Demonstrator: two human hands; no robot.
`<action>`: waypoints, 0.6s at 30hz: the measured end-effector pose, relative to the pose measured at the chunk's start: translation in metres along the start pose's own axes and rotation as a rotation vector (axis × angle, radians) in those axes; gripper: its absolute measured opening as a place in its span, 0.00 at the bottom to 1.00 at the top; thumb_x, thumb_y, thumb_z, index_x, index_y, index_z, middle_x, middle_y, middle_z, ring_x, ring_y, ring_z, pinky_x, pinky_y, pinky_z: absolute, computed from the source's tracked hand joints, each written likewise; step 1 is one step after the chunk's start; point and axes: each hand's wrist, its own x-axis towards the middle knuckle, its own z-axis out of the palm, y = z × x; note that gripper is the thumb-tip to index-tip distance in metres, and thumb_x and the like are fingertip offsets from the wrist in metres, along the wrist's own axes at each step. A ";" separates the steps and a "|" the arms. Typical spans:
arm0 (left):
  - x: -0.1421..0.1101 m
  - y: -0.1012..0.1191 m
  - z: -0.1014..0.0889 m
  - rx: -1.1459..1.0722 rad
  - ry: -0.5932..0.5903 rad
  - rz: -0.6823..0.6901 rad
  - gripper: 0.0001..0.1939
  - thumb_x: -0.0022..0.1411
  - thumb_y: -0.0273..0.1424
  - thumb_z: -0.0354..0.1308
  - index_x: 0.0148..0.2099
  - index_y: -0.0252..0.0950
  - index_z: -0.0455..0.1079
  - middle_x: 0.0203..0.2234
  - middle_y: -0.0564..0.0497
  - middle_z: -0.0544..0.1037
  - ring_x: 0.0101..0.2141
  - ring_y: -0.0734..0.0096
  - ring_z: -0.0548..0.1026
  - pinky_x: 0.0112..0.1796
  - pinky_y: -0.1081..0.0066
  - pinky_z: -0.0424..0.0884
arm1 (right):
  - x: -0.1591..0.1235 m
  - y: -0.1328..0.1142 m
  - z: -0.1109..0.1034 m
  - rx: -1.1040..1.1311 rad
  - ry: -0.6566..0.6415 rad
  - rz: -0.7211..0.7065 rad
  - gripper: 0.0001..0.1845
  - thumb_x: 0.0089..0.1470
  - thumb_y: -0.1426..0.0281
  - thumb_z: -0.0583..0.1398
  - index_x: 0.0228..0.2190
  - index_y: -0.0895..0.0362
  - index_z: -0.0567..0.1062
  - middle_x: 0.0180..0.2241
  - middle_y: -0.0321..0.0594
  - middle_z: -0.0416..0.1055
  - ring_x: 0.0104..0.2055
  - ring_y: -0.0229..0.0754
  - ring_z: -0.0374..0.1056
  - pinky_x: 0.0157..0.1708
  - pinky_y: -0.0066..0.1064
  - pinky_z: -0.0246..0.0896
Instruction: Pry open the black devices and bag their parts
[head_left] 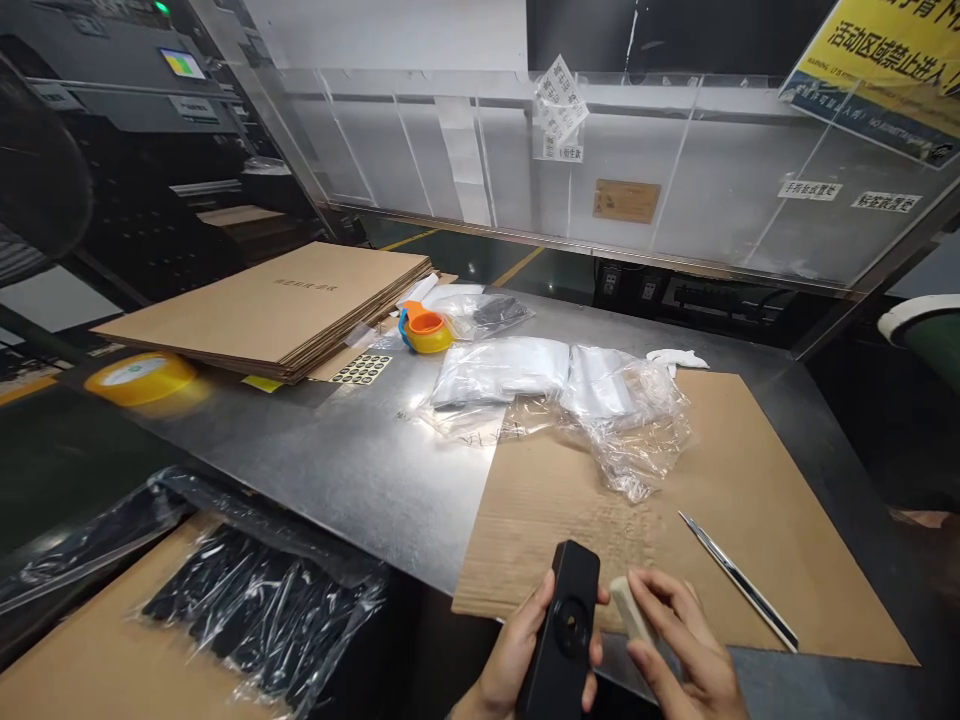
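Note:
My left hand (pixel 517 650) grips a slim black remote-like device (pixel 564 625) with a round button on its face, held upright at the table's near edge. Beside it, my right hand (pixel 686 650) pinches a small cream-coloured block (pixel 630 608) between thumb and fingers, right next to the device's side. Both hands hover over the near edge of a brown cardboard sheet (pixel 750 480).
Metal tweezers (pixel 739 578) lie on the cardboard. Clear plastic bags (pixel 570 395) lie mid-table, an orange tape dispenser (pixel 425 328) behind them. Flat cartons (pixel 277 305) are stacked far left, a yellow tape roll (pixel 141 378) nearby. Bagged black items (pixel 255 610) fill a box lower left.

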 end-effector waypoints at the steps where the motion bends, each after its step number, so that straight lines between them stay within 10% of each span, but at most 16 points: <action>1: 0.000 -0.003 0.000 0.024 -0.007 -0.015 0.32 0.60 0.52 0.42 0.33 0.28 0.72 0.18 0.47 0.75 0.13 0.71 0.72 0.13 0.78 0.60 | 0.008 -0.002 0.003 -0.029 -0.041 -0.081 0.25 0.55 0.70 0.57 0.55 0.49 0.64 0.47 0.45 0.66 0.48 0.48 0.65 0.44 0.37 0.65; 6: -0.004 -0.011 -0.001 0.044 0.063 0.057 0.26 0.59 0.48 0.48 0.34 0.28 0.73 0.17 0.47 0.75 0.15 0.72 0.71 0.17 0.76 0.63 | 0.026 -0.008 0.015 -0.071 -0.126 -0.309 0.27 0.57 0.72 0.52 0.58 0.53 0.58 0.45 0.50 0.64 0.47 0.49 0.61 0.42 0.43 0.63; 18: -0.005 -0.022 0.002 0.185 0.178 -0.025 0.31 0.60 0.51 0.43 0.33 0.27 0.73 0.14 0.47 0.73 0.13 0.73 0.67 0.16 0.75 0.59 | 0.020 -0.009 0.009 -0.140 -0.119 -0.191 0.26 0.56 0.79 0.52 0.56 0.56 0.59 0.46 0.50 0.58 0.47 0.47 0.57 0.43 0.42 0.61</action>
